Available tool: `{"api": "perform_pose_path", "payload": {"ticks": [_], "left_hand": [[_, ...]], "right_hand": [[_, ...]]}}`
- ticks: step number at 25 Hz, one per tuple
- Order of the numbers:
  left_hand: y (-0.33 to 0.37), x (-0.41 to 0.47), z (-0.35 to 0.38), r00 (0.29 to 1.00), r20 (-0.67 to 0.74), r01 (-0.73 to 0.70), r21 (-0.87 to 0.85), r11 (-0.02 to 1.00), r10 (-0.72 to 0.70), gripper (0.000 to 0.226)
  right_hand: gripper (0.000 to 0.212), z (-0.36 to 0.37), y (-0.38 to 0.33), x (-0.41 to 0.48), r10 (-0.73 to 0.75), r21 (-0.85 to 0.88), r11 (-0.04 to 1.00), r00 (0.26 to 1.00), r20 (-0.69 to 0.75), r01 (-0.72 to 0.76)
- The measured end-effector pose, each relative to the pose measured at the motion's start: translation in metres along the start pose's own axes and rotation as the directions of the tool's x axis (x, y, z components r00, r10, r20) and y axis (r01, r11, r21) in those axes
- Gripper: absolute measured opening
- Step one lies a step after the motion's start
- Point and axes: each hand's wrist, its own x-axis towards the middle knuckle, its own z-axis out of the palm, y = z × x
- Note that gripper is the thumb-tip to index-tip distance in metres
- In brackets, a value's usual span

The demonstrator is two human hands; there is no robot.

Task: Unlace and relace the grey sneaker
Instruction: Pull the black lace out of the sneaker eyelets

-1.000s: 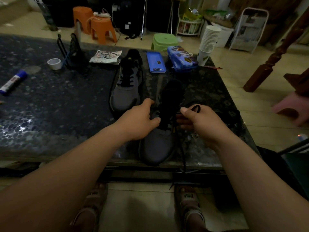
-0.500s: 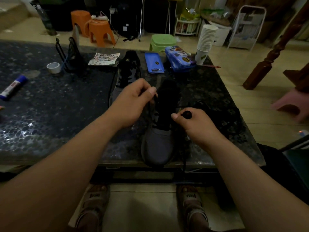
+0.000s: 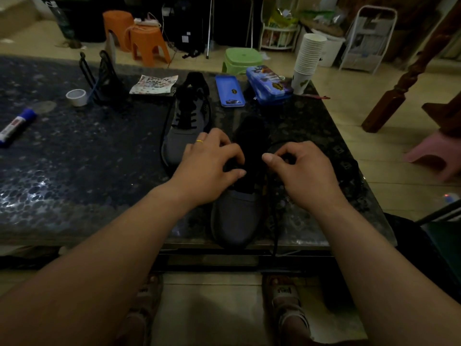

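A grey sneaker [image 3: 235,216] with a black tongue lies toe toward me at the near edge of the dark table [image 3: 74,171]. My left hand [image 3: 209,166] sits on its left side with fingers curled at the eyelets, pinching the black lace. My right hand [image 3: 301,171] is at the shoe's right side, thumb and fingers pinched on the black lace [image 3: 274,236], which loops behind the hand and hangs down over the table edge. A second grey sneaker [image 3: 185,121], laced, lies just behind my left hand.
Behind the shoes lie a blue case lid [image 3: 229,92], a blue pencil case [image 3: 269,84], a stack of paper cups [image 3: 308,61] and a printed sheet [image 3: 154,83]. A tape roll [image 3: 76,97] and a glue stick [image 3: 17,124] lie at left. Stools stand on the floor beyond.
My left hand dropped from above the shoe down onto its left eyelets. My right hand shifted slightly outward, still pinching the lace.
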Motion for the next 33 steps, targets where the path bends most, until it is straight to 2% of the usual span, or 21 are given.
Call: {"api": "perform_pose_path", "payload": {"ticks": [3,6,8,10,11,13,14,15,16,17,18,19,20,21,22,23,25,27,28,30,33], "left_hand": [[0.007,0.001,-0.003,0.999,-0.04,0.014,-0.129,0.992,-0.02,0.008],[0.008,0.003,-0.001,0.998,-0.054,0.011,-0.182,0.983,-0.021,0.02],[0.007,0.004,0.003,0.999,-0.042,0.019,-0.112,0.994,-0.024,0.03],[0.009,0.007,0.005,0.998,-0.038,0.043,-0.076,0.996,-0.046,0.027],[0.012,0.008,0.005,0.997,-0.048,0.052,-0.08,0.995,-0.056,0.023],[0.02,0.013,0.0,0.994,-0.062,0.072,-0.245,0.967,-0.09,0.016],[0.023,0.014,-0.007,0.992,-0.033,0.098,-0.429,0.898,-0.123,0.014],[0.026,0.014,-0.017,0.99,0.029,0.127,-0.631,0.765,-0.141,0.011],[0.027,0.013,-0.027,0.987,0.095,0.155,-0.767,0.622,-0.13,0.011],[0.025,0.009,-0.038,0.983,0.148,0.181,-0.828,0.531,-0.104,0.016],[0.021,0.004,-0.046,0.979,0.186,0.2,-0.84,0.504,-0.078,0.026],[0.016,-0.002,-0.053,0.974,0.216,0.221,-0.83,0.513,-0.069,0.037],[0.008,-0.006,-0.058,0.966,0.246,0.252,-0.81,0.529,-0.083,0.047],[0.001,-0.01,-0.063,0.955,0.279,0.29,-0.787,0.544,-0.105,0.056],[-0.006,-0.012,-0.067,0.942,0.309,0.326,-0.764,0.556,-0.127,0.062],[-0.012,-0.014,-0.071,0.931,0.332,0.357,-0.729,0.584,-0.155,0.062],[-0.024,-0.017,-0.072,0.903,0.371,0.402,-0.555,0.728,-0.216,0.047],[-0.027,-0.019,-0.061,0.915,0.343,0.321,-0.303,0.897,-0.212,0.023],[-0.023,-0.02,-0.051,0.948,0.265,0.235,-0.215,0.948,-0.175,0.016],[-0.007,-0.02,-0.03,0.987,0.13,0.112,-0.14,0.984,-0.094,0.024],[0.01,-0.012,-0.008,0.99,0.091,0.115,-0.114,0.987,-0.105,0.023]], "right_hand": [[0.023,-0.012,0.0,-0.004,0.024,0.059,0.998,0.985,0.173,-0.034],[0.019,-0.021,-0.001,-0.01,-0.045,0.122,0.992,0.958,0.284,0.01],[0.013,-0.02,-0.002,-0.01,-0.103,0.157,0.985,0.966,0.239,0.066],[0.007,-0.021,-0.007,-0.009,-0.189,0.18,0.969,0.977,0.098,0.17],[0.014,-0.023,-0.011,-0.009,-0.233,0.219,0.95,0.972,0.016,0.224],[0.026,-0.032,-0.022,-0.01,-0.217,0.503,0.834,0.973,-0.077,0.226],[0.028,-0.038,-0.029,-0.009,-0.166,0.688,0.707,0.984,-0.065,0.164],[0.028,-0.042,-0.033,-0.007,-0.09,0.816,0.574,0.996,-0.027,0.074],[0.027,-0.043,-0.032,-0.004,0.015,0.878,0.478,1.0,0.022,-0.026],[0.025,-0.041,-0.029,0.0,0.129,0.883,0.452,0.989,0.075,-0.126],[0.024,-0.036,-0.022,0.004,0.226,0.838,0.499,0.966,0.122,-0.223],[0.024,-0.032,-0.016,0.005,0.278,0.724,0.623,0.949,0.149,-0.296],[0.022,-0.025,-0.011,0.005,0.279,0.557,0.765,0.946,0.165,-0.322],[0.02,-0.02,-0.008,0.002,0.243,0.409,0.861,0.951,0.192,-0.303],[0.018,-0.014,-0.006,0.0,0.208,0.317,0.908,0.952,0.224,-0.273],[0.017,-0.009,-0.008,-0.002,0.195,0.282,0.921,0.946,0.259,-0.267],[0.021,0.0,-0.013,-0.006,0.207,0.266,0.918,0.928,0.31,-0.293],[0.019,0.011,-0.016,-0.007,0.177,0.184,0.956,0.952,0.251,-0.227],[0.012,0.015,-0.016,-0.007,0.144,0.145,0.974,0.969,0.202,-0.175],[0.016,0.019,-0.018,-0.007,0.041,0.113,0.992,0.99,0.137,-0.057],[0.029,0.022,-0.017,-0.007,-0.147,0.003,0.989,0.978,0.146,0.148]]}}
